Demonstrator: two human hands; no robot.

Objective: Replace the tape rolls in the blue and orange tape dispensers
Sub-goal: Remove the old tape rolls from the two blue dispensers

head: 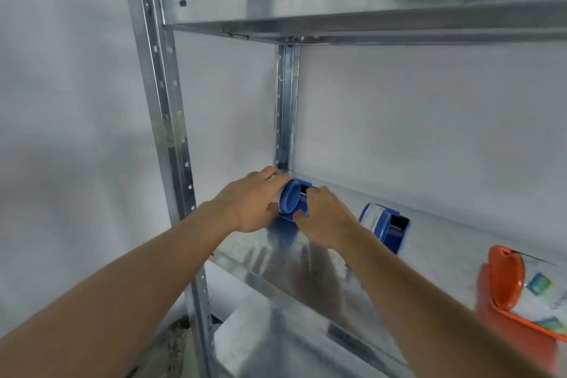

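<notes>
Both bare forearms reach in from the bottom edge toward the far left corner of a galvanized metal shelf (306, 258), where the two hands meet on a blue tape dispenser (291, 202). That dispenser sits at the back left of the shelf, close to the rear upright post (287, 107) and the grey wall. The left hand (254, 202) wraps around the left end of a pale tape roll (275, 198) that sits against the dispenser's round blue hub, its grip curled round the roll with the thumb underneath. The right hand (325, 218) holds the dispenser's body from the right, fingers curled over its top edge and thumb pinching the front. Well to the right on the same shelf stands a second blue tape dispenser (386, 227), loaded with a white roll and apart from both hands. Nearer the right edge of the view, an orange tape dispenser (503, 288) stands with a printed white roll in it, partly cut off by the frame. Overhead runs another metal shelf (368, 21), carried by the perforated front upright (165, 120) at the left.
</notes>
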